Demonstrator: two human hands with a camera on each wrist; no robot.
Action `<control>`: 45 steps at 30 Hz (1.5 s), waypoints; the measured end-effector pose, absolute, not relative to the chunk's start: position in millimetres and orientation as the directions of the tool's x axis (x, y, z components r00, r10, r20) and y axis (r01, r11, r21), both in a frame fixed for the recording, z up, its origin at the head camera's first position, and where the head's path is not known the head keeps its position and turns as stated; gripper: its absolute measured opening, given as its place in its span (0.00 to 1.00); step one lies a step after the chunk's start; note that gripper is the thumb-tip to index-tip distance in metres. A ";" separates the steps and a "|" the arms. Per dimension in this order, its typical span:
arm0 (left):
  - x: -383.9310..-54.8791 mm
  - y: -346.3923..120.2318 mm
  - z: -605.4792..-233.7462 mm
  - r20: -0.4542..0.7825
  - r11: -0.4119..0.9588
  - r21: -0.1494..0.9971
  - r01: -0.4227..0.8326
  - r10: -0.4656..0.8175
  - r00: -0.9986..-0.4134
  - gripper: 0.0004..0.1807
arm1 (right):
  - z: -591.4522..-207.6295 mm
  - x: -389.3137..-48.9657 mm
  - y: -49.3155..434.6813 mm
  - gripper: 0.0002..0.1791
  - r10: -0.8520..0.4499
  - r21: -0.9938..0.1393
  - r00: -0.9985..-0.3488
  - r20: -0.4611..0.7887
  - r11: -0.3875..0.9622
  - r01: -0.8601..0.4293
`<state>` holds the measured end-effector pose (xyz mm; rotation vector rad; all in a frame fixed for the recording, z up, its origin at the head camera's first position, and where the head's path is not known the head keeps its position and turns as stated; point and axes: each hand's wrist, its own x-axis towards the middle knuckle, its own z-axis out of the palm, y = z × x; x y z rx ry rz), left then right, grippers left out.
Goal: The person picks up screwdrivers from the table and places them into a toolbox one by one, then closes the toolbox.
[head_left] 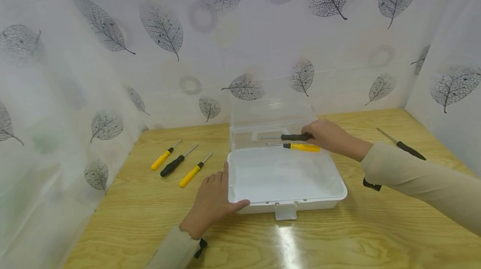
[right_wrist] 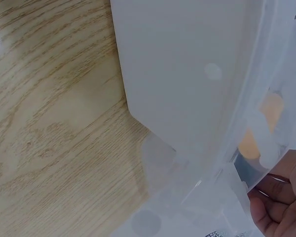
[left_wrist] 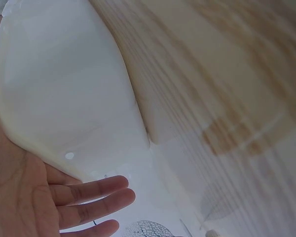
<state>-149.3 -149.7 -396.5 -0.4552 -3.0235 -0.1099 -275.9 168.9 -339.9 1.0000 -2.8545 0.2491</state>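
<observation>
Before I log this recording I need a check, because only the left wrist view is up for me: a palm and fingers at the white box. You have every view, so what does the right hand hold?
Observer: In the head view, the right hand holds a black-handled screwdriver near the end of its handle.

Reviewer: Is there another tool close to that one?

Observer: Yes, a yellow-handled screwdriver shows just below it in the head view; I can't tell what it rests on.

Reviewer: And what lies on the table to the right of the box?

Observer: A dark-handled screwdriver, apart from the box, beyond the right sleeve.
</observation>
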 end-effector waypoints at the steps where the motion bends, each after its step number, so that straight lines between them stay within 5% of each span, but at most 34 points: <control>1: -149.2 -149.6 -396.5 0.091 0.953 0.062 0.296 0.290 -0.953 0.64 | -339.8 -275.6 169.2 0.08 -0.607 -0.121 -0.779 0.154 0.771 -0.625; 17: -149.8 -149.5 -396.2 0.088 0.954 0.046 0.296 0.291 -0.953 0.64 | -334.2 -268.9 176.3 0.19 -0.584 -0.207 -0.798 0.151 0.770 -0.603; 40: -150.4 -149.9 -396.2 0.090 0.953 0.026 0.302 0.299 -0.950 0.64 | -303.7 -251.0 221.0 0.16 -0.498 -0.252 -0.777 0.384 0.754 -0.607; 45: -150.3 -149.8 -396.2 0.090 0.953 0.038 0.301 0.297 -0.951 0.64 | -296.1 -246.5 243.8 0.16 -0.402 -0.316 -0.831 0.385 0.789 -0.528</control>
